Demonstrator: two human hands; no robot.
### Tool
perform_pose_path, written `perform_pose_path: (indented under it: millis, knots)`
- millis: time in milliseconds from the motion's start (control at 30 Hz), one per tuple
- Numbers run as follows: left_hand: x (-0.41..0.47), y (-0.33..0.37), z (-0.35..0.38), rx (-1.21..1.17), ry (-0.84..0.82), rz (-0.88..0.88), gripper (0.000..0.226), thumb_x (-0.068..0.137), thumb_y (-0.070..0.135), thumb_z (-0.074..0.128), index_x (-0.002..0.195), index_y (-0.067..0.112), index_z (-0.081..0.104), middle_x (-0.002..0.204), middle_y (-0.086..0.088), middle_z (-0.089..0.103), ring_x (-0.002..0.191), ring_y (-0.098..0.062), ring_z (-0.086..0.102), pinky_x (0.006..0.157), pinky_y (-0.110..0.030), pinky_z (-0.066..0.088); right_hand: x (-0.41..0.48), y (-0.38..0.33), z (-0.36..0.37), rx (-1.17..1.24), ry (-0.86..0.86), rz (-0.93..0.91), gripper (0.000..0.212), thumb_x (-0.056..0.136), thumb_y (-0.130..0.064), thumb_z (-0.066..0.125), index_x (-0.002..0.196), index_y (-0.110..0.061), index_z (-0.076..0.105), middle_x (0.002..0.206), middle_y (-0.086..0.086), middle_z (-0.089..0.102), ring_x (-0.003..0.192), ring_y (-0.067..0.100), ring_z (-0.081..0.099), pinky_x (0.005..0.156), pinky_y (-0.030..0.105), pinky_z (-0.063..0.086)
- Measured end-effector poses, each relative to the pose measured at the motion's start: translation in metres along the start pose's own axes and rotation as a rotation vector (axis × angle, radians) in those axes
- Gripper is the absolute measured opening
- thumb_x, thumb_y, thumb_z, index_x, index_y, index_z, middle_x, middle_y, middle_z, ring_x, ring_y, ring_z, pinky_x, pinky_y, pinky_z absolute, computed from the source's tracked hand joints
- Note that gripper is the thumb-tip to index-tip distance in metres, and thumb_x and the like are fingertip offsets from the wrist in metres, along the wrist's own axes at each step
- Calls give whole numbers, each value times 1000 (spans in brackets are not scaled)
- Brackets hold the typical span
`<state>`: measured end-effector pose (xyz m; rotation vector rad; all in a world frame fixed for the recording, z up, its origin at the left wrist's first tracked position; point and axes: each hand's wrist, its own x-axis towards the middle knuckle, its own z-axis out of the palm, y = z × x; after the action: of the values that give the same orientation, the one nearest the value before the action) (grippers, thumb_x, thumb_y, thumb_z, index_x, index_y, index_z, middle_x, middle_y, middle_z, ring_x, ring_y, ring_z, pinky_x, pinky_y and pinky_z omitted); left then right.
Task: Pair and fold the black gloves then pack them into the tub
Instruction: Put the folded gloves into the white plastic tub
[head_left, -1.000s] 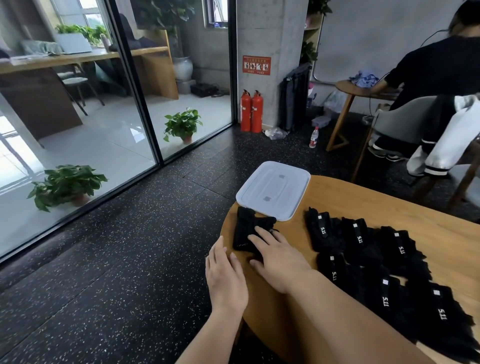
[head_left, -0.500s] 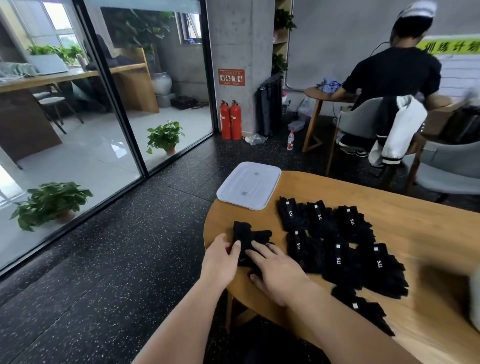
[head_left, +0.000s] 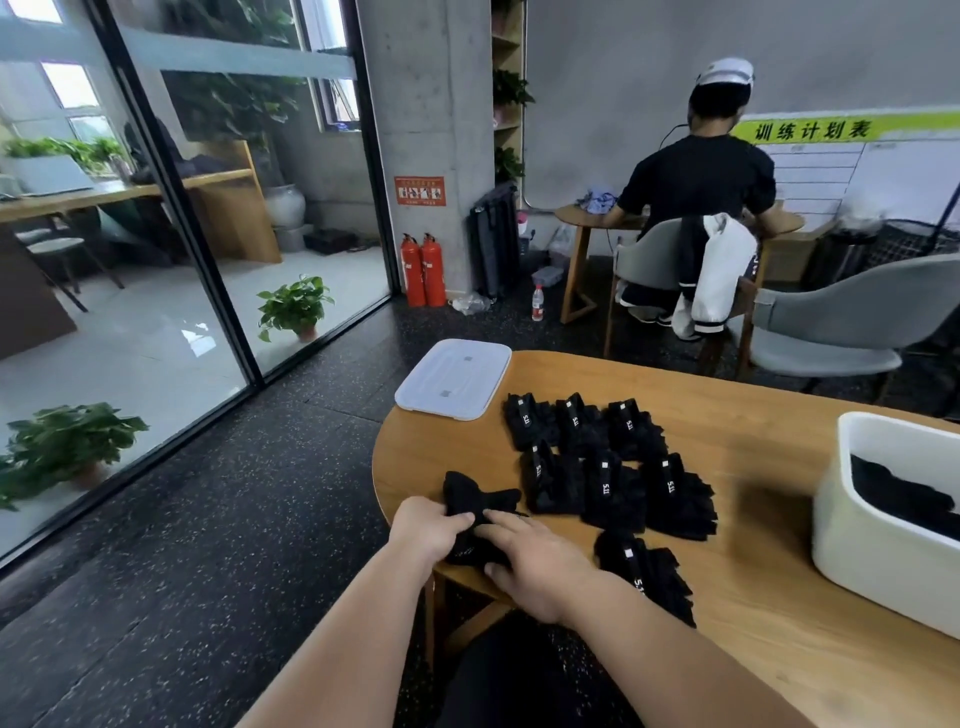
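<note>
Gripped now by the left hand (head_left: 426, 526) (flat earlier), the glove pair (head_left: 480, 498) at the desk (head_left: 753, 415) edge is pressed by the flat right hand (head_left: 537, 566). Some are packed in the tub (head_left: 852, 535); folded pairs (head_left: 605, 480) are left.

"5.11" on glove tags (head_left: 604, 487), "训练计划表" on green banner (head_left: 810, 131) (pillar sign (head_left: 420, 190) illegible)

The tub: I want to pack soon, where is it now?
In the head view the white tub stands on the table's right side, right of the folded gloves.
</note>
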<state>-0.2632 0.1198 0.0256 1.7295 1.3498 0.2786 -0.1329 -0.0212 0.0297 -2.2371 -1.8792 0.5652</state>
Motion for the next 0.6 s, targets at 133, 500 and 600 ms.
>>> perform_pose_path:
  millis: [133, 500, 600]
  knots:
    - [-16, 11, -3, -34, 33, 56, 7, 91, 30, 82, 94, 25, 77, 96, 5, 78, 94, -17, 73, 94, -41, 61, -9, 4, -14, 96, 101, 0, 47, 106, -37, 53, 153, -42, 46, 167, -22, 31, 149, 16, 40, 120, 38, 38]
    - [-50, 85, -23, -279, 43, 271, 21, 94, 25, 80, 108, 26, 66, 108, 6, 73, 95, -8, 70, 74, -23, 54, -39, 21, -86, 402, 477, 154, 59, 102, -53, 61, 155, -33, 45, 151, -5, 54, 135, 18, 54, 104, 31, 48]
    - [-60, 111, -20, -402, -36, 326, 21, 93, 23, 80, 110, 23, 67, 106, 7, 75, 98, -10, 72, 81, -25, 58, -45, 35, -101, 561, 478, 223, 78, 95, -64, 64, 161, -34, 33, 151, -3, 53, 132, 20, 57, 101, 33, 52]
